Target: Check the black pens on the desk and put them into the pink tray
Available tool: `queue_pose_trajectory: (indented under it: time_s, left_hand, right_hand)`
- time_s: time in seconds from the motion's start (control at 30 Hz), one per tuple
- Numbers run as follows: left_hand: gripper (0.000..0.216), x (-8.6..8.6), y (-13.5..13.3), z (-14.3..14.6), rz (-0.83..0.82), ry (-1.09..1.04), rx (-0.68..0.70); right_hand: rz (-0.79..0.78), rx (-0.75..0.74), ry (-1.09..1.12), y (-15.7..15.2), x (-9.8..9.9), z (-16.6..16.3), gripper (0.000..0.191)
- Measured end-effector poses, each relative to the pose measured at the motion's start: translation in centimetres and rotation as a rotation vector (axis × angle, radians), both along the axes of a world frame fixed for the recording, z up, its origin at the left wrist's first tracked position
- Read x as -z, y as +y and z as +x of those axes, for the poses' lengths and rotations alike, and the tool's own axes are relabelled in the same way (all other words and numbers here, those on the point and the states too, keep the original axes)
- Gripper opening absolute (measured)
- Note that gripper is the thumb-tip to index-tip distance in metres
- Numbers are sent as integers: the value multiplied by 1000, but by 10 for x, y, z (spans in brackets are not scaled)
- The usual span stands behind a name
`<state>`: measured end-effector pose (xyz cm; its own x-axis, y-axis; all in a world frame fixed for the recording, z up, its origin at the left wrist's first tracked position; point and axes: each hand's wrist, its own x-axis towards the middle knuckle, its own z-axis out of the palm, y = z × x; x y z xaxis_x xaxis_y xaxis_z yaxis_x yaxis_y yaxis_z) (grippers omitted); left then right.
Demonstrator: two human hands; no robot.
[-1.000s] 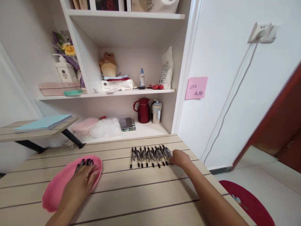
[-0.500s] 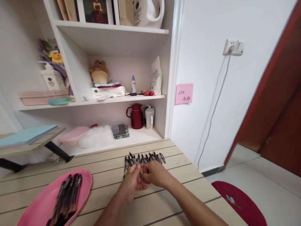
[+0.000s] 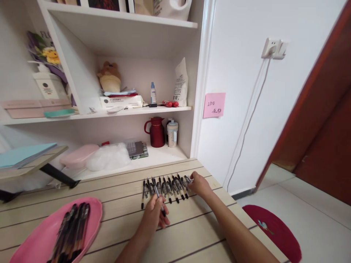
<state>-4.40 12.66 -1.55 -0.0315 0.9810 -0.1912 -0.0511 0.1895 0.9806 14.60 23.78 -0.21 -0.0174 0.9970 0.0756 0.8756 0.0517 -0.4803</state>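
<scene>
Our left hand (image 3: pixel 153 213) grips one pen (image 3: pixel 159 199) from the row of pens (image 3: pixel 167 184) near the counter's (image 3: pixel 192 226) far edge; our right hand (image 3: pixel 199 185) pinches the row's right end.

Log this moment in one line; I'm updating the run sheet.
left hand: on a black pen | right hand: at pen row's right end | pink oval tray: holds black pens, near left

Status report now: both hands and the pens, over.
Left hand pinching one black pen in the row of black pens. Right hand touching row's right end. Pink oval plate holds more pens.
</scene>
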Motion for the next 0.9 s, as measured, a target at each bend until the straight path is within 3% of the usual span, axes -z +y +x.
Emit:
queue_pose_trajectory:
  time_s: [0.2,0.43,0.67,0.9]
  left_hand:
    - [39,2,-2,2,27,84,57]
    - [32,-4,-8,4,98,242,156]
    - [27,-11,-15,8,204,405,239]
    - [27,-8,-15,8,229,430,246]
  right_hand:
    - [-20,-17,39,-4,1,-1,24]
    - [-38,-89,189,-6,-35,16,19]
    - [-152,-381,1130,-31,-59,-20,21]
    - [-137,-415,1167,-45,-63,-39,17]
